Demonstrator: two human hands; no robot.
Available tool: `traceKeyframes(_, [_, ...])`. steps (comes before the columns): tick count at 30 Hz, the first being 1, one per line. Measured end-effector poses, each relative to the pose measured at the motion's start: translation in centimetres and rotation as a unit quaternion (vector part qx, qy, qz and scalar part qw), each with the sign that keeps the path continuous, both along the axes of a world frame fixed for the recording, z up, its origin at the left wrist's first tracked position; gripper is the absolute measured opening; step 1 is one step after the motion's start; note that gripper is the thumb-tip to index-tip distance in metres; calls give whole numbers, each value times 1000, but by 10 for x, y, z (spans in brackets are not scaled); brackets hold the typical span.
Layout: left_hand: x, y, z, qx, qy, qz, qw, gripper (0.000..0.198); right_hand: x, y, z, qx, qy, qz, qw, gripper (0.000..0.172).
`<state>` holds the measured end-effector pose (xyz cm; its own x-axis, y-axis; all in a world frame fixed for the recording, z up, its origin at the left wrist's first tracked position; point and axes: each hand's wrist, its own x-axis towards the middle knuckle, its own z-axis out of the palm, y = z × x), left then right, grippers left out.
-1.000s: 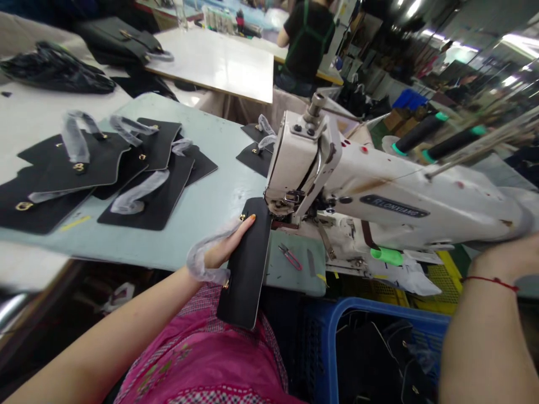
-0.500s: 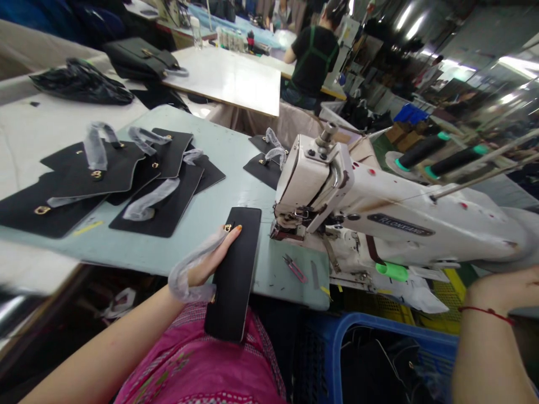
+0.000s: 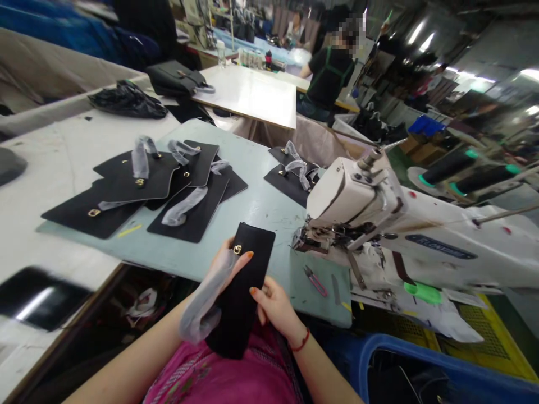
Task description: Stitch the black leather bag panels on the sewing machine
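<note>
A black bag panel (image 3: 248,286) with gold hardware and a plastic-wrapped handle (image 3: 201,306) is held up over my lap, tilted. My left hand (image 3: 236,266) grips it near the upper gold fitting, thumb on the front face and fingers behind. At the panel's right edge, my right hand (image 3: 275,306) pinches it between thumb and fingers. Beyond my hands, on the pale green table (image 3: 240,193), lies a pile of similar black panels (image 3: 155,177) with wrapped handles. To the right stands a white sewing machine (image 3: 349,196).
Pink-handled thread snips (image 3: 315,280) lie before the machine. A blue basket (image 3: 370,350) with black pieces stands at lower right. More panels (image 3: 290,179) lie behind the machine head. A phone-like black slab (image 3: 42,297) rests at left. A person (image 3: 328,78) works beyond the white table (image 3: 252,95).
My right hand has come in from the far right and taken hold of the panel's right edge. The panel stays in my left hand. The view has shifted left.
</note>
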<state>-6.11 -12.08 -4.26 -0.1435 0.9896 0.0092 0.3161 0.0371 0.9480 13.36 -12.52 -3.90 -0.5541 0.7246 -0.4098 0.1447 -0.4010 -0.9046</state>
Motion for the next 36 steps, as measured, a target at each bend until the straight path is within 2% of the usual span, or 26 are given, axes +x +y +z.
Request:
traceKeyframes(2, [-25, 8, -2, 28, 35, 47, 998, 58, -18, 24, -2, 7, 9, -4, 1000, 52])
traceKeyframes(3, [-45, 12, -3, 56, 77, 84, 992, 56, -21, 42, 1, 31, 7, -29, 999, 47])
traceKeyframes(5, [-92, 18, -4, 111, 176, 189, 960, 51, -24, 81, 11, 94, 12, -128, 987, 38])
traceKeyframes(7, [-138, 27, -3, 114, 254, 277, 920, 51, -30, 114, 20, 119, 62, -253, 958, 33])
traceKeyframes(9, [-171, 40, -4, 51, 283, 281, 916, 52, -37, 127, 22, 86, 125, -302, 941, 34])
traceKeyframes(11, [-185, 55, -8, -27, 240, 250, 938, 50, -44, 117, 15, 26, 144, -274, 951, 45])
traceKeyframes(14, [-175, 73, -18, -82, 137, 224, 961, 45, -44, 76, -9, -33, 85, -194, 977, 54])
traceKeyframes(16, [-156, 74, -25, -82, 109, 201, 970, 45, -37, 50, -27, -32, 39, -183, 982, 54])
traceKeyframes(18, [-134, 66, -29, -86, 82, 160, 980, 46, -28, 36, -41, -11, 2, -196, 981, 51])
traceKeyframes(21, [-99, 44, -28, -137, -64, 108, 983, 50, -16, 31, -49, 33, -30, -221, 974, 48])
traceKeyframes(24, [-64, 21, -18, -197, -220, 87, 951, 50, -12, 31, -46, 37, -16, -225, 973, 52])
traceKeyframes(26, [-45, 10, -9, -212, -267, 81, 936, 46, -15, 28, -42, 21, 8, -203, 979, 54])
traceKeyframes(30, [-25, -6, 4, -210, -315, 66, 923, 40, -17, 18, -34, 3, 18, -158, 987, 42])
traceKeyframes(32, [-24, -18, 4, -171, -284, 115, 937, 40, -12, 16, -26, 12, -1, -163, 987, 41])
traceKeyframes(34, [-23, -35, 2, -144, -194, 164, 956, 45, -6, 16, -17, 44, -11, -165, 985, 39])
traceKeyframes(36, [-18, -52, 0, -163, -120, 147, 968, 54, -2, 16, -5, 71, -4, -152, 986, 36])
